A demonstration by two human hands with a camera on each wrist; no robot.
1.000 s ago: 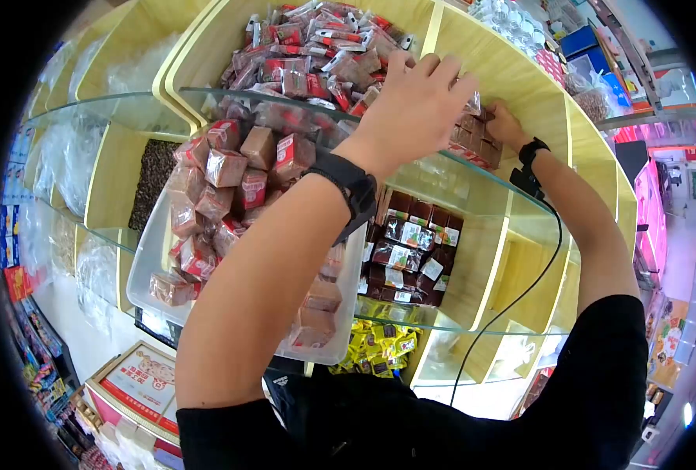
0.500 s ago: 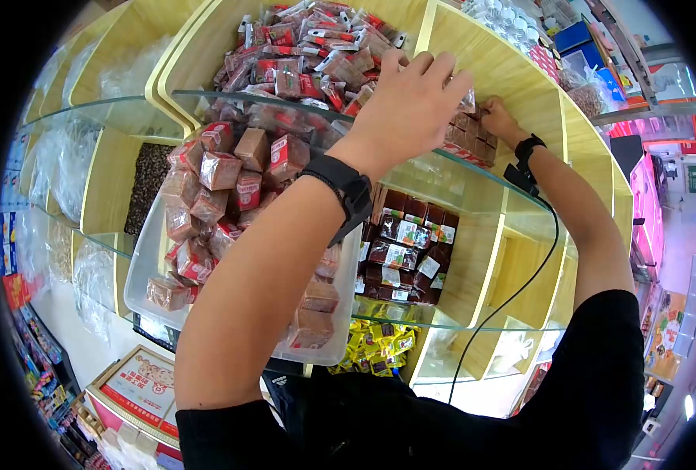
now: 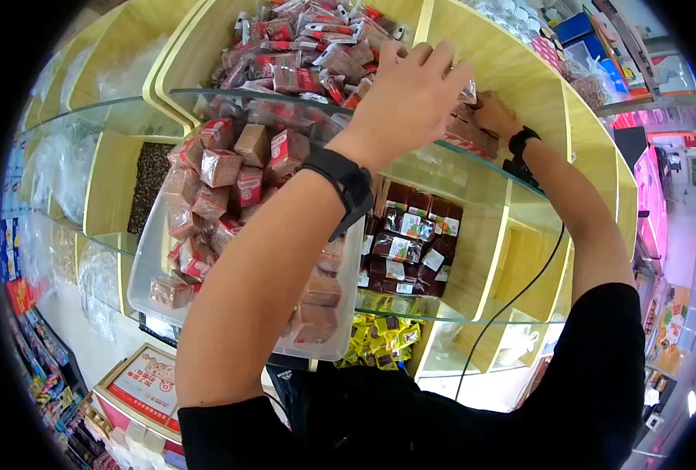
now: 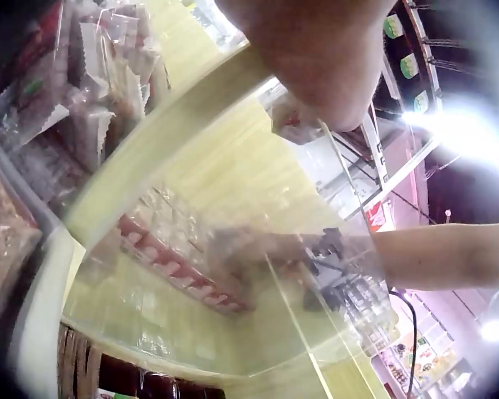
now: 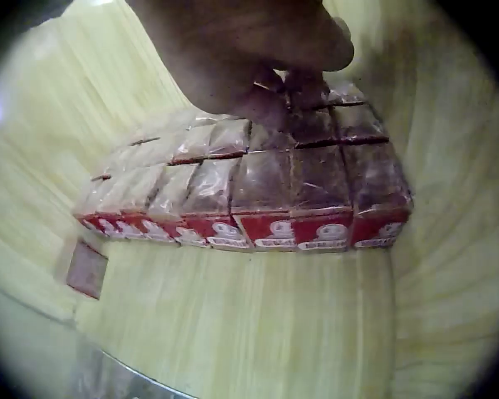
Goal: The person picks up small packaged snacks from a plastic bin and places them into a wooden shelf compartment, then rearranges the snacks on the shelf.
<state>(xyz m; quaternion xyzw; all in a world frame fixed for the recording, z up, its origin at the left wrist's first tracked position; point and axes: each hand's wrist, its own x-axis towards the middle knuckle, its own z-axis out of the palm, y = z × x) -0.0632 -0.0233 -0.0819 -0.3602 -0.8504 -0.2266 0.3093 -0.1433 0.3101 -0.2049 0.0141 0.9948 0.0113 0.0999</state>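
Note:
My left hand [image 3: 412,100] is raised over the shelf front, palm down. Its curled fingers grip a plastic-wrapped brown block [image 4: 295,120], partly hidden beneath the hand. My right hand [image 3: 495,117] reaches into the upper right compartment. There, rows of wrapped brown blocks [image 5: 316,179] stand side by side, red labels facing front. At the back of these rows, the right thumb and fingers [image 5: 341,46] close round a wrapped block [image 5: 306,90], mostly covered by the hand. A white plastic tub [image 3: 138,274] heaped with similar red-labelled blocks [image 3: 221,168] sits below my left forearm.
Flat red-and-clear packets [image 3: 309,55] pile up in the compartment left of the rows. A glass panel [image 3: 473,160] edges the shelf front. Lower down are dark packaged bars [image 3: 406,235] and yellow packets [image 3: 379,345]. A black cable [image 3: 512,301] hangs from the right wrist.
My right hand has shifted slightly left and further over the block rows, covering more of them. The left hand stays almost in place with its block.

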